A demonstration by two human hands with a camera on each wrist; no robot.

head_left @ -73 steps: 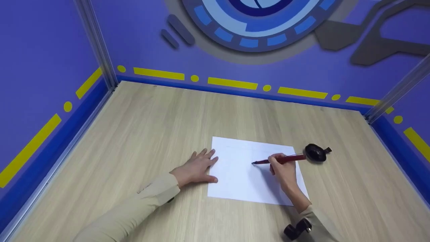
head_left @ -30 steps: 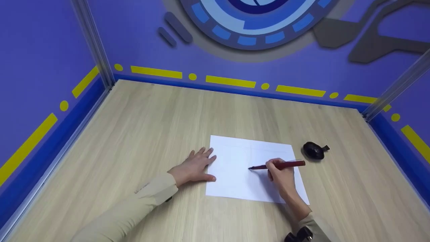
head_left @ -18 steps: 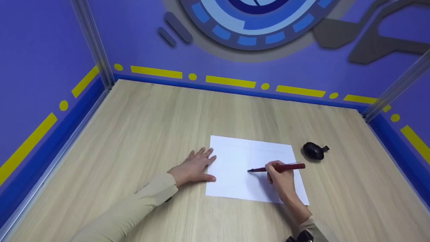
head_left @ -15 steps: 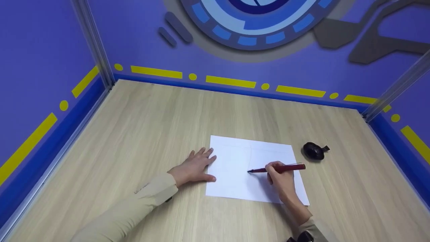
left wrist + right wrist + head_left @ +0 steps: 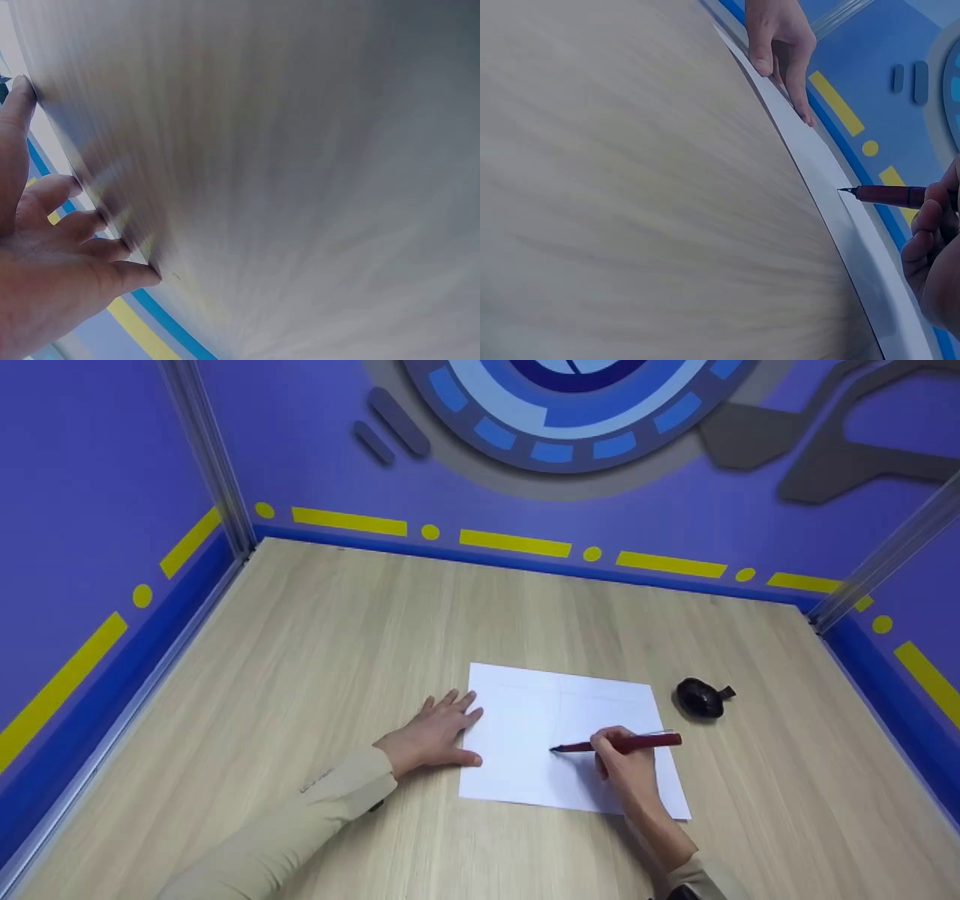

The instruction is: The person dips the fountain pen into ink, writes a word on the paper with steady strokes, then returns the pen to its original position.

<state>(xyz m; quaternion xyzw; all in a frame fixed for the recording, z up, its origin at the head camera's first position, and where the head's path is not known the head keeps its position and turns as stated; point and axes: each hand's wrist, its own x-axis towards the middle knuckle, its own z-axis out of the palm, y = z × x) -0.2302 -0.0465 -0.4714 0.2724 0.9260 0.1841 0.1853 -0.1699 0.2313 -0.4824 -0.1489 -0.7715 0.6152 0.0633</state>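
White rectangular paper sheet (image 5: 514,731) lies on the wood-grain counter (image 5: 360,622), spread left hand (image 5: 433,735) at its edge; right hand (image 5: 628,769) pinches a slim dark-red pen (image 5: 651,741), seemingly drawing a faint line; next stroke wants steadiness

Over 2.4 s, the bare right hand (image 5: 628,765) has drawn the slim dark-red pen (image 5: 646,742) toward the near edge of the rectangular white paper sheet (image 5: 506,750) and slightly left. The faint thin line (image 5: 559,706) behind the tip has lengthened. The pen's rear end, which met the glossy black rounded object (image 5: 699,698) in the head view, now shows apart from it.
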